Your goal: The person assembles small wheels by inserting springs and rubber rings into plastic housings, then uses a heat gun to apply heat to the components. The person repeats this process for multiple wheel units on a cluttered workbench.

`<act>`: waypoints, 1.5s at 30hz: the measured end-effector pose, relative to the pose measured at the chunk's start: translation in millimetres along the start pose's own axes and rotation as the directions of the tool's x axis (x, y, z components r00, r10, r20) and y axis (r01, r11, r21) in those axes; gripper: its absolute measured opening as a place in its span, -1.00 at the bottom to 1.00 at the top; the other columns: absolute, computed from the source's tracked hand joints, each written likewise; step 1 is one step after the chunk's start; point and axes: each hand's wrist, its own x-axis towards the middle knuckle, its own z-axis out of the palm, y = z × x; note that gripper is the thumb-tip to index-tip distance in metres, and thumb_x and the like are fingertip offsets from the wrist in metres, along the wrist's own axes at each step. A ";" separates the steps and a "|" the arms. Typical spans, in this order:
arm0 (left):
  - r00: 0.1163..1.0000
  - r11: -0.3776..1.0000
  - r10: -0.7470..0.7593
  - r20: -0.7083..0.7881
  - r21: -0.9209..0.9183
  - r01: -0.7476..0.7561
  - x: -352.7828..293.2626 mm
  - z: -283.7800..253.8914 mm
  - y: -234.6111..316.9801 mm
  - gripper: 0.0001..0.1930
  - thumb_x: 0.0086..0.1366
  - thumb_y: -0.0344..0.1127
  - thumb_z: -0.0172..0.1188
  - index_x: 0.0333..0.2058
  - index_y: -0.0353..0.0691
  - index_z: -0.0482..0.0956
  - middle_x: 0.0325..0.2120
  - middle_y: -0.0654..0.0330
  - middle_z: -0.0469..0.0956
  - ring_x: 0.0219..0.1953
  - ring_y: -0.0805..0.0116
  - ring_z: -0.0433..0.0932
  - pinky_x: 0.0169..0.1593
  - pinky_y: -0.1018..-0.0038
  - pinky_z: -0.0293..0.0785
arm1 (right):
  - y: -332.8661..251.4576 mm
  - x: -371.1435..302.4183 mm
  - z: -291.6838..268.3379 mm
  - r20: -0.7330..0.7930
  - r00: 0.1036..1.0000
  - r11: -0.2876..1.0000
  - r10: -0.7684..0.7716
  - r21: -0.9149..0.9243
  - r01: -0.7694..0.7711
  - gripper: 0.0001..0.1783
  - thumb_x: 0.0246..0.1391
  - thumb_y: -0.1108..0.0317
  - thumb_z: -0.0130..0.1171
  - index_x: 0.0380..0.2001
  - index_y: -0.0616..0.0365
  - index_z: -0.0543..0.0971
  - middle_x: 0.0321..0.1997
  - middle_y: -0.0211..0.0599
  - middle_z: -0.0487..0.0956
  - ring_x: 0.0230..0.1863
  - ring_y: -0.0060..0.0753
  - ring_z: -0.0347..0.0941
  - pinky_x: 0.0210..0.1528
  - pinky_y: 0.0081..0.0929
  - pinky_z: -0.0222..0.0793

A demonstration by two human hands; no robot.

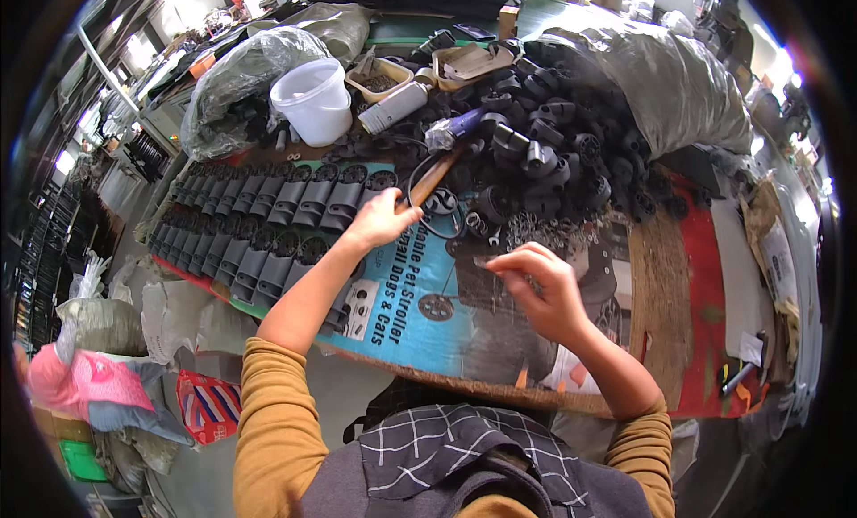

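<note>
Plastic parts [289, 203] (grey bodies, black round ends) form rows.

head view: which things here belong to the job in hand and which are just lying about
Likely in the job:
black plastic housings in rows
heaped black wheel parts
loose metal hardware near the right hand
wooden handle by the left hand

Seemingly just lying about:
white bucket
spray can
red striped bag on the floor
</note>
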 end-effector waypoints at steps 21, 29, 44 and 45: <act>0.930 0.736 -0.073 0.361 -0.610 0.294 -66.0 -129.3 0.5 -0.73 0.25 -0.21 0.25 -0.25 -0.33 0.57 -0.52 0.41 0.47 -0.54 0.71 0.37 -0.45 0.75 0.32 | 106.5 95.4 5.8 -0.231 0.917 0.907 0.324 0.351 -0.232 -0.85 0.25 0.50 -0.01 -0.23 0.23 0.56 -0.57 -0.57 0.40 -0.53 -0.77 0.26 -0.47 -0.72 0.19; 0.954 0.860 -0.131 0.271 -0.447 0.245 -81.5 -161.0 -6.3 -0.77 0.22 -0.29 0.19 -0.25 -0.37 0.55 -0.57 0.40 0.43 -0.58 0.68 0.31 -0.49 0.70 0.24 | 98.8 149.1 -15.1 -0.266 0.745 0.591 0.611 0.780 -0.206 -0.82 0.26 0.43 -0.02 -0.18 0.19 0.56 -0.63 -0.67 0.18 -0.62 -0.77 0.03 -0.51 -0.65 0.05; 0.987 0.565 -0.114 -0.110 -0.825 -0.027 128.5 -84.0 -32.3 -0.78 0.28 -0.21 0.21 -0.24 -0.26 0.57 -0.52 0.41 0.48 -0.59 0.69 0.39 -0.56 0.77 0.20 | 61.4 124.9 -7.4 -0.141 0.980 0.990 0.139 0.048 -0.134 -0.74 0.10 0.44 0.19 -0.11 0.17 0.53 -0.35 -0.42 0.49 -0.28 -0.58 0.38 -0.13 -0.57 0.32; 0.987 0.544 -0.119 -0.111 -0.839 -0.029 155.1 -77.2 -36.5 -0.79 0.26 -0.21 0.21 -0.26 -0.24 0.57 -0.53 0.41 0.48 -0.59 0.69 0.40 -0.58 0.77 0.21 | 59.4 117.9 -13.8 -0.154 0.987 0.994 0.047 -0.095 -0.062 -0.72 0.09 0.46 0.18 -0.09 0.16 0.53 -0.32 -0.44 0.48 -0.24 -0.60 0.38 -0.10 -0.58 0.32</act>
